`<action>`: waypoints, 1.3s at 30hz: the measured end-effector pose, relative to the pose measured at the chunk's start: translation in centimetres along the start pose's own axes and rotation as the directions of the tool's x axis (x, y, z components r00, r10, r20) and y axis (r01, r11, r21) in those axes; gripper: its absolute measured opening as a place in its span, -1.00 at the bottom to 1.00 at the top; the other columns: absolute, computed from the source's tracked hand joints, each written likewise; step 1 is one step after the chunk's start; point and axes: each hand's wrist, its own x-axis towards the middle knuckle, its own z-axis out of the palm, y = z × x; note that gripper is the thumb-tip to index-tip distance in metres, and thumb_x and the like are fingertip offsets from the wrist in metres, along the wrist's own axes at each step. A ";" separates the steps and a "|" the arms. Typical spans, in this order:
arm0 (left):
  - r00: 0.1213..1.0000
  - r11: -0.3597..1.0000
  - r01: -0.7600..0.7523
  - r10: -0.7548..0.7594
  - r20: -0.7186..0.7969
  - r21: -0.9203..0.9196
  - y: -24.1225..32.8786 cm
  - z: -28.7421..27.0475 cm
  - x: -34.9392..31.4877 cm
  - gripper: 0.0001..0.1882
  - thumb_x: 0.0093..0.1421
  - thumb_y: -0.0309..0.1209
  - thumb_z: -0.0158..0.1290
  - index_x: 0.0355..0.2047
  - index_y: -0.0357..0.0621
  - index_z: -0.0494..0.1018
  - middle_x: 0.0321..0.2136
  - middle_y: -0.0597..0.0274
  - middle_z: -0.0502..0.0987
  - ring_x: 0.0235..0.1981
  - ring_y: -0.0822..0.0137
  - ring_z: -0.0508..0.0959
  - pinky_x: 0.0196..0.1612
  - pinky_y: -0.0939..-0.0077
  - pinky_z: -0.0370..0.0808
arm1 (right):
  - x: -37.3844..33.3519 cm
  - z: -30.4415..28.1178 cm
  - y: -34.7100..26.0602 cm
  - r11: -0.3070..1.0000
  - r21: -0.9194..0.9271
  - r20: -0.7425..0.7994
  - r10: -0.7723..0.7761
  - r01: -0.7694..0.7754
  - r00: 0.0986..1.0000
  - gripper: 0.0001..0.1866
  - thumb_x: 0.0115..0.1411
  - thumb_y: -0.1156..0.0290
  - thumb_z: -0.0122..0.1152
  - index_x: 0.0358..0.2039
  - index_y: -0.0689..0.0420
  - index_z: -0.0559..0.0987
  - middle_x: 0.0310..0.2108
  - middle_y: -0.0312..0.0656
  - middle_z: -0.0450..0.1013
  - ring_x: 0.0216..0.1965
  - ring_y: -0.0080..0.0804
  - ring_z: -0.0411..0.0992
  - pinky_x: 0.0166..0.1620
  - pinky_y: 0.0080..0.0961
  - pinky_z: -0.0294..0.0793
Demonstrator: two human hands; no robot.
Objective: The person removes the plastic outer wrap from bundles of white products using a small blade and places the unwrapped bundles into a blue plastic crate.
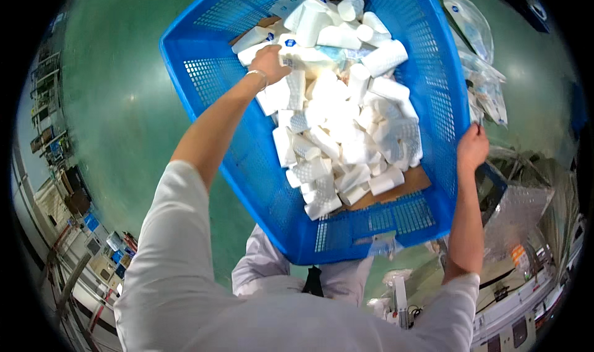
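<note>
A large blue plastic basket (291,240) with perforated walls fills the middle of the view. Inside it lies a loose heap of small white rolls (385,58), several with a dimpled pattern. My left hand (270,65) reaches over the left wall into the far left of the heap. Its fingers are curled at a white plastic wrapping (301,56) with a blue mark; the fingertips are partly hidden. On the right, my right hand (473,146) is closed on the basket's outer rim, with a clear plastic bag (489,98) close beyond it.
Brown cardboard (402,192) shows under the rolls. Another clear bag (471,27) lies outside the basket at far right. A plastic-wrapped box (516,216) and a machine frame (513,315) stand at the lower right. Green floor (117,104) stretches left toward cluttered shelving (49,110).
</note>
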 end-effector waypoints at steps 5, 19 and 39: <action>0.969 0.905 -0.036 -0.073 0.237 0.425 -0.2 3.1 9.2 -0.06 -0.36 -0.17 0.27 0.04 -0.21 0.11 0.09 0.01 0.12 0.14 0.12 0.09 0.14 0.21 0.07 | 0.1 0.4 -0.1 0.992 0.083 -0.048 -0.093 0.097 0.995 -0.62 0.12 0.18 -0.20 -0.51 0.23 0.48 -0.59 0.04 0.37 -0.55 -0.01 0.32 -0.45 -0.21 0.25; 0.967 0.866 -0.215 0.126 0.220 0.451 2.2 5.8 2.8 -0.30 -0.37 -0.22 0.21 -0.20 -0.26 0.22 -0.16 -0.02 0.24 -0.07 0.05 0.25 -0.05 0.24 0.25 | 0.3 0.1 -0.2 0.993 0.097 0.017 -0.074 0.072 0.997 -0.68 0.11 0.22 -0.22 -0.48 0.19 0.43 -0.53 0.05 0.38 -0.48 0.09 0.32 -0.41 -0.16 0.27; 0.709 0.831 -0.210 0.492 0.506 -0.515 12.2 -24.5 -36.0 -0.36 -0.50 -0.35 0.22 -0.26 -0.23 0.38 -0.29 0.07 0.42 -0.28 0.11 0.39 -0.18 0.36 0.31 | -0.6 -0.1 0.4 0.947 0.213 -0.190 -0.201 0.240 0.961 -0.81 0.05 0.34 -0.10 -0.38 0.11 0.45 -0.44 -0.01 0.39 -0.38 -0.01 0.34 -0.32 -0.17 0.31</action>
